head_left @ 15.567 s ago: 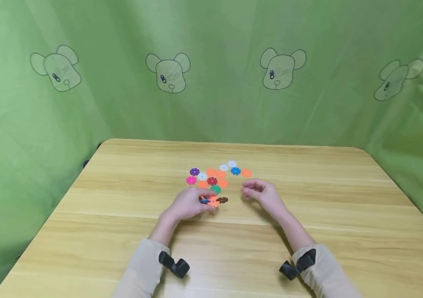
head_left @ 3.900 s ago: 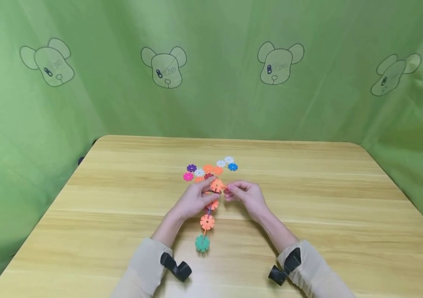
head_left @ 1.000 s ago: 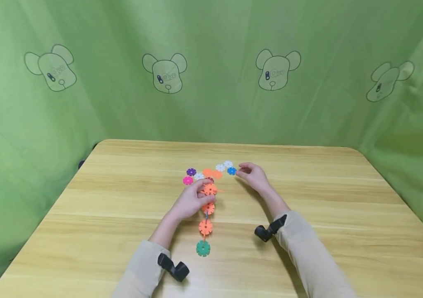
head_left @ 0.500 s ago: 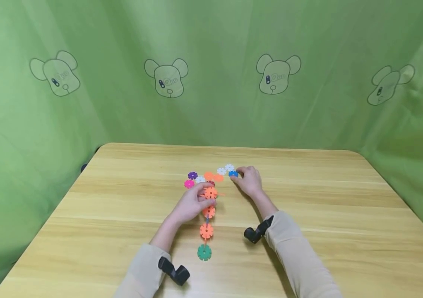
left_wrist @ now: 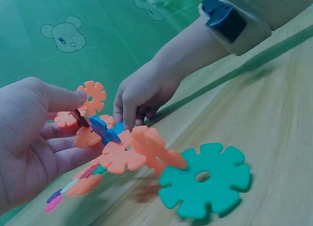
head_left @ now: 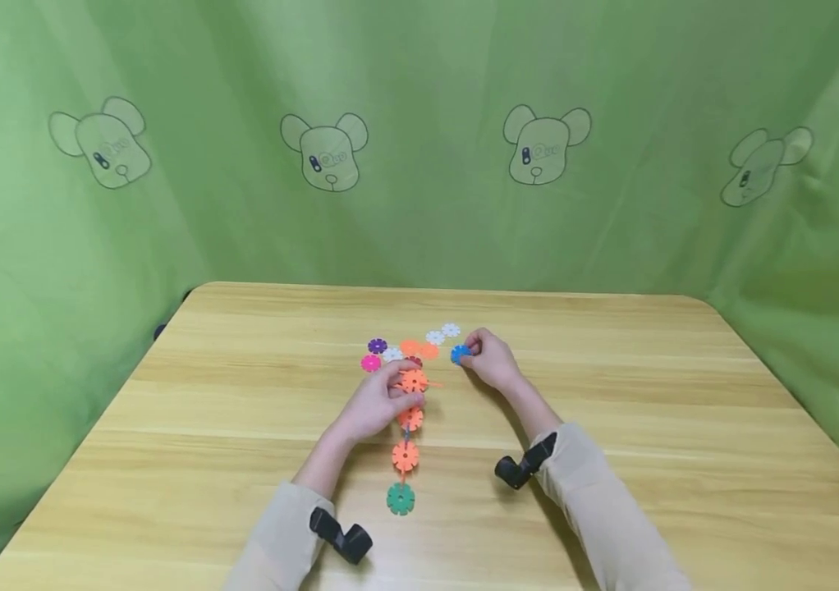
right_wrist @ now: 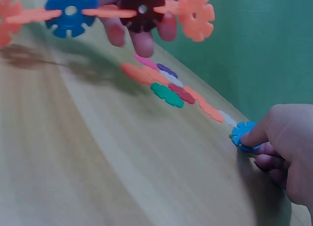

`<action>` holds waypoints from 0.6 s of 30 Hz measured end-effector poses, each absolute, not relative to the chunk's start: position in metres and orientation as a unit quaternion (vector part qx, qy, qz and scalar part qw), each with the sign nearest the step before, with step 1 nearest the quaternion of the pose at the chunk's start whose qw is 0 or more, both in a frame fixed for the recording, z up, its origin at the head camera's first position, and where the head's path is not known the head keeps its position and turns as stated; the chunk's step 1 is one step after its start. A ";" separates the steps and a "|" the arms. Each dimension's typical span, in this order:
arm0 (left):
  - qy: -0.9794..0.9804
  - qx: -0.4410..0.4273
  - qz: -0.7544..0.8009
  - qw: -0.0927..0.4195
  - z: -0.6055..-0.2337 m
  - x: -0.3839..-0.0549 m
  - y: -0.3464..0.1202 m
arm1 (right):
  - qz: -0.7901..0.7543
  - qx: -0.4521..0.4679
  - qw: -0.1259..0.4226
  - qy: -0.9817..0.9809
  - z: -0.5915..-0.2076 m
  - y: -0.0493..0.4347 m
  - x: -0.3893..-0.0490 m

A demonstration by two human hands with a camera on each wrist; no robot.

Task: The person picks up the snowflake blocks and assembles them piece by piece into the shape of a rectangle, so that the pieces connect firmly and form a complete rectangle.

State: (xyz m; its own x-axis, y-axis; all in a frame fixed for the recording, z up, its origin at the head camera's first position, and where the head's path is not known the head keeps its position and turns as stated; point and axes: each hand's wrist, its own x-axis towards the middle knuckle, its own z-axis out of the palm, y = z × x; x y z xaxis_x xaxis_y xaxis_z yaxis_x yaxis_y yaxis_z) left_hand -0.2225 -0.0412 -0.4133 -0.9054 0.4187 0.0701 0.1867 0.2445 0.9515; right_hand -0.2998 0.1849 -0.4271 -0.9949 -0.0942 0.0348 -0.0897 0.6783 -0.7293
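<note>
My left hand (head_left: 375,406) grips a chain of flower-shaped plastic snowflake discs near its far end, thumb on the brown disc (right_wrist: 142,7). From there the chain runs towards me through orange discs (head_left: 405,455) and a blue link (right_wrist: 71,13) to a green disc (head_left: 401,498) at the near end. Over at the right, my right hand (head_left: 495,361) pinches a loose blue disc (head_left: 459,355) between thumb and fingers. That disc is tipped up on edge, close over the table, as the right wrist view (right_wrist: 243,134) shows.
Loose discs lie behind the chain: purple (head_left: 378,345), pink (head_left: 371,363), white (head_left: 451,329), orange (head_left: 428,350), dark red (right_wrist: 181,93) and green (right_wrist: 167,95). The wooden table (head_left: 648,394) ends at a green fabric backdrop (head_left: 419,238).
Since the oldest frame the chain has grown longer, with a green disc at its near end. Within the last second my right hand has taken the blue disc and drawn it slightly towards me.
</note>
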 end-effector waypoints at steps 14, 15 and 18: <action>0.773 0.192 0.595 0.106 -0.411 -0.224 -0.041 | -0.578 -0.053 0.042 0.813 -0.415 0.176 -0.235; 0.773 0.191 0.596 0.106 -0.411 -0.224 -0.041 | -0.580 -0.052 0.045 0.812 -0.414 0.176 -0.232; 0.776 0.190 0.592 0.105 -0.412 -0.223 -0.041 | -0.582 -0.062 0.053 0.809 -0.412 0.175 -0.223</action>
